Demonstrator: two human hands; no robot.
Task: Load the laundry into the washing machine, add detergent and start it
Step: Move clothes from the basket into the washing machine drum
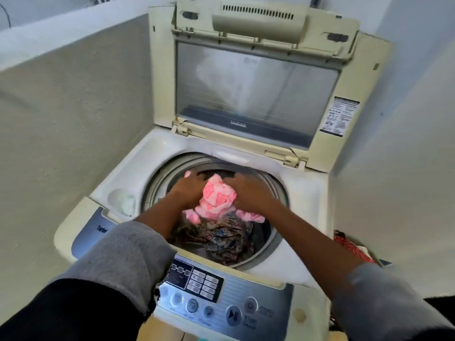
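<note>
Forearms (160,217) extended, left hand (190,187) and right hand (248,193) clutch pink cloth (216,199) over drum (157,183).

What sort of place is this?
Probably a home laundry corner: a top-loading washing machine with its lid raised stands between plain walls, and the left hand and right hand hold a pink cloth in its drum.
</note>
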